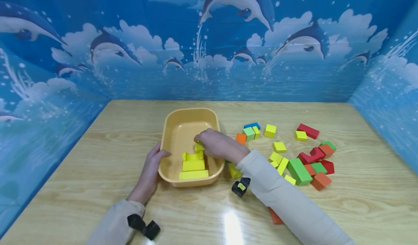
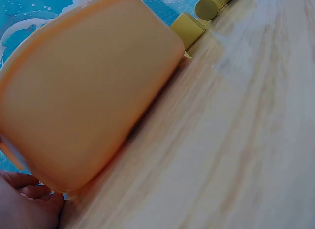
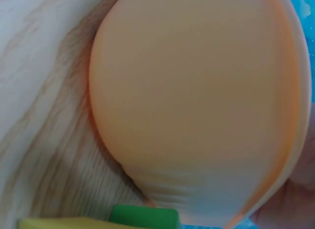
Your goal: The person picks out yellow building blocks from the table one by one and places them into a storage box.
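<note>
A tan plastic basin stands on the table with several yellow blocks lined up along its near half. My left hand grips the basin's left wall, thumb over the rim and fingers outside; the left wrist view catches its fingers low against the wall. Reaching over the right rim, my right hand pinches a small yellow block at the far end of that row, partly hidden by its fingers. In the right wrist view the basin's outer wall covers most of what the hand does.
Right of the basin lie loose blocks: several yellow ones, a large green block, red ones, orange ones and a blue one. An orange block is half under the right sleeve. A dolphin-print backdrop encloses the table.
</note>
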`<control>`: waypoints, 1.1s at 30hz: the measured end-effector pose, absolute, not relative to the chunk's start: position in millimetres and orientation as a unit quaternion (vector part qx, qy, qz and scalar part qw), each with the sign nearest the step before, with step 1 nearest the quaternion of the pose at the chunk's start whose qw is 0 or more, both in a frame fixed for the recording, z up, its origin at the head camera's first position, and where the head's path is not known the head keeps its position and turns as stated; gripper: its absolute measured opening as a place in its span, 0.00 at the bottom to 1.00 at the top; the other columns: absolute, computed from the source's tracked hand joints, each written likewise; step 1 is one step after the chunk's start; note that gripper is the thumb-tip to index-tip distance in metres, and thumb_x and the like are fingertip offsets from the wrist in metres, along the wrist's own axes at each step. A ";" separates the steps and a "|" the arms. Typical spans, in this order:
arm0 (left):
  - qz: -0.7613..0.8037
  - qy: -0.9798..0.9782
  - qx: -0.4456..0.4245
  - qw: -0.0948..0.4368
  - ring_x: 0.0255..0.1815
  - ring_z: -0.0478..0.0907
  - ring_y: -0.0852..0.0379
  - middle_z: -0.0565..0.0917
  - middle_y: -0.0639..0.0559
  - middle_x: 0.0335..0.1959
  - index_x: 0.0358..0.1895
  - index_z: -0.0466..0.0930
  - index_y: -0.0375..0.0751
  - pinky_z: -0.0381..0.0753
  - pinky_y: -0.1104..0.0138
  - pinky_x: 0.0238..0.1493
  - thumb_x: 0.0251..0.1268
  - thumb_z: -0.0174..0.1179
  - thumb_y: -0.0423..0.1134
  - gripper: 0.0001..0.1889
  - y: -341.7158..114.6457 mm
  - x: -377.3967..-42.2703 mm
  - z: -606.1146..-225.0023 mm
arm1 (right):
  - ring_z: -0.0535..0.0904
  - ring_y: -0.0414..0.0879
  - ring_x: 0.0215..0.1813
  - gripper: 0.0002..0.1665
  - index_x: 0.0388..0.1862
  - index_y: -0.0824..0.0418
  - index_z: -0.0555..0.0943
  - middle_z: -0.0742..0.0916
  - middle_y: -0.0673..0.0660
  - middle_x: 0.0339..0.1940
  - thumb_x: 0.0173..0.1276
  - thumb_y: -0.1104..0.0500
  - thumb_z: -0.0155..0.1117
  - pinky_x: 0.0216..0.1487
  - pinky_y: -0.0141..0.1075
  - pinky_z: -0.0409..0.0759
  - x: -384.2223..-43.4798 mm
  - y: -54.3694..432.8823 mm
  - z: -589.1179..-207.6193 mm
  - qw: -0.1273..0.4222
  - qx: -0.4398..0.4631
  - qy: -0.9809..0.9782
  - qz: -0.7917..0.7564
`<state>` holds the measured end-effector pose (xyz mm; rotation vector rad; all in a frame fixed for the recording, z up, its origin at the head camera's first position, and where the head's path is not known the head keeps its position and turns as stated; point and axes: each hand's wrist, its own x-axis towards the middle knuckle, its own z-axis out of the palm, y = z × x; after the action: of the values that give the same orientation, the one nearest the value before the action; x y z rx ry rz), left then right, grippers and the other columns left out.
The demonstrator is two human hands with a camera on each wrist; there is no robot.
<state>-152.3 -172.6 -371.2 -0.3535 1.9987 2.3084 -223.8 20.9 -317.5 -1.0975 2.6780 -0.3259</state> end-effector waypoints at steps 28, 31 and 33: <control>0.743 0.658 -0.113 0.047 0.61 0.68 0.47 0.65 0.39 0.70 0.76 0.54 0.44 0.77 0.71 0.47 0.61 0.44 0.32 0.35 -176.4 -153.2 -372.7 | 0.80 0.48 0.45 0.17 0.50 0.64 0.82 0.84 0.59 0.46 0.68 0.73 0.52 0.43 0.36 0.80 -218.5 75.6 -276.4 -0.015 -0.391 0.904 -0.171; 0.746 0.655 -0.108 0.049 0.63 0.67 0.46 0.64 0.39 0.71 0.76 0.53 0.44 0.77 0.71 0.48 0.61 0.43 0.32 0.36 -176.9 -153.3 -372.2 | 0.78 0.43 0.35 0.13 0.46 0.62 0.82 0.84 0.55 0.39 0.68 0.70 0.54 0.36 0.33 0.78 -207.3 91.7 -277.8 0.007 -0.381 0.908 -0.175; 0.745 0.657 -0.103 0.052 0.65 0.66 0.46 0.62 0.39 0.72 0.76 0.53 0.44 0.76 0.72 0.49 0.61 0.43 0.32 0.36 -176.7 -153.6 -372.1 | 0.75 0.42 0.32 0.11 0.45 0.62 0.82 0.84 0.53 0.36 0.67 0.68 0.57 0.33 0.32 0.76 -199.3 100.3 -280.9 0.033 -0.374 0.910 -0.174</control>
<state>-153.6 -176.7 -372.1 -0.3144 1.9993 2.2640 -199.3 100.3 -280.9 -1.1512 2.8004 -0.5355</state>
